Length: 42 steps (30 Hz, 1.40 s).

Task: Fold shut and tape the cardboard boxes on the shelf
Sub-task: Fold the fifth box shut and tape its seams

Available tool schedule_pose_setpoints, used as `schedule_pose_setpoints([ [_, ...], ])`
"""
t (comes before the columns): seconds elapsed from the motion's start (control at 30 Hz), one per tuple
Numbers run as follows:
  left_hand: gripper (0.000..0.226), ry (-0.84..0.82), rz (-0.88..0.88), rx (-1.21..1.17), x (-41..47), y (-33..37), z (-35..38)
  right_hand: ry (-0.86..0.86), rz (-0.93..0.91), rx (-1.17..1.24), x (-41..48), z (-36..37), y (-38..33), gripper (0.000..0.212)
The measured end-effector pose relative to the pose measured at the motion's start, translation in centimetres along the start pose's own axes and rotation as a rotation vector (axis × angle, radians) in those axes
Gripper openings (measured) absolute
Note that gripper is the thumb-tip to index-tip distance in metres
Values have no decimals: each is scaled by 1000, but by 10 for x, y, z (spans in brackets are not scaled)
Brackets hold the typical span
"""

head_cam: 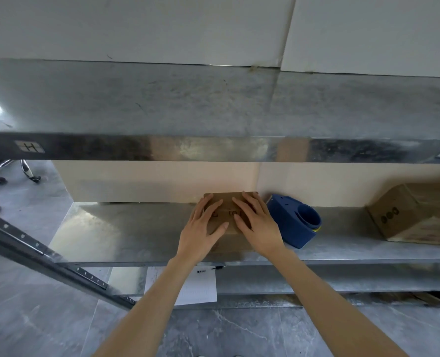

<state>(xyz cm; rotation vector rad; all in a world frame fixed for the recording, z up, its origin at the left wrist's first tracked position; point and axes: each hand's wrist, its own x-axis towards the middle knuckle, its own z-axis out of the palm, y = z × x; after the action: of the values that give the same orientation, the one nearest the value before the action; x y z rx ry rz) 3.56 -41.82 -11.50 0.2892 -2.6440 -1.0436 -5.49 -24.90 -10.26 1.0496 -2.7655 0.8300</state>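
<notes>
Under both flat palms, small cardboard box [228,202], left hand [203,228] and right hand [255,222] pressing with straight fingers, blue tape dispenser [291,222] just right of them, on metal shelf [126,235]

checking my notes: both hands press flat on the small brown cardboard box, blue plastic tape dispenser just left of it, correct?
Wrong side: in the head view the blue plastic tape dispenser sits just right of the small brown cardboard box. The left hand and right hand do press flat on it.
</notes>
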Motion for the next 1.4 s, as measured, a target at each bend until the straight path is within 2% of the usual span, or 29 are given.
schedule_pose_setpoints([
  [0.1, 57, 1, -4, -5, 1, 1, -2, -25, -11, 51, 2, -1, 1, 46],
  [0.17, 57, 13, -20, -34, 3, 4, -2, -58, 20, 185, 2, -5, 3, 45],
  [0.27, 58, 44, -42, -73, 4, 7, 0, 50, 100, 306, -2, -17, 17, 40],
  [0.37, 60, 76, -51, -92, 4, 10, 4, 221, 178, 178, -8, -34, 47, 33],
  [0.43, 61, 98, -61, -102, 3, 13, 6, 217, 242, 69, -12, -43, 69, 37],
  [0.53, 60, 125, -82, -118, 2, 16, 9, 117, 338, -31, -19, -49, 92, 52],
  [0.63, 61, 130, -84, -113, 1, 18, 9, -54, 384, -83, -23, -49, 107, 64],
  [0.77, 60, 125, -91, -130, 1, 17, 9, -343, 361, -168, -17, -47, 121, 81],
  [0.83, 58, 117, -95, -141, 1, 16, 9, -420, 348, -144, -12, -49, 127, 84],
  [0.93, 58, 109, -106, -139, 0, 15, 10, -456, 353, 10, -2, -58, 135, 89],
  [1.13, 57, 70, -98, -135, 0, 14, 6, -502, 326, 157, 11, -64, 140, 96],
  [1.4, 58, 7, -75, -161, -1, 11, -3, -524, 311, 50, 5, -67, 119, 92],
])
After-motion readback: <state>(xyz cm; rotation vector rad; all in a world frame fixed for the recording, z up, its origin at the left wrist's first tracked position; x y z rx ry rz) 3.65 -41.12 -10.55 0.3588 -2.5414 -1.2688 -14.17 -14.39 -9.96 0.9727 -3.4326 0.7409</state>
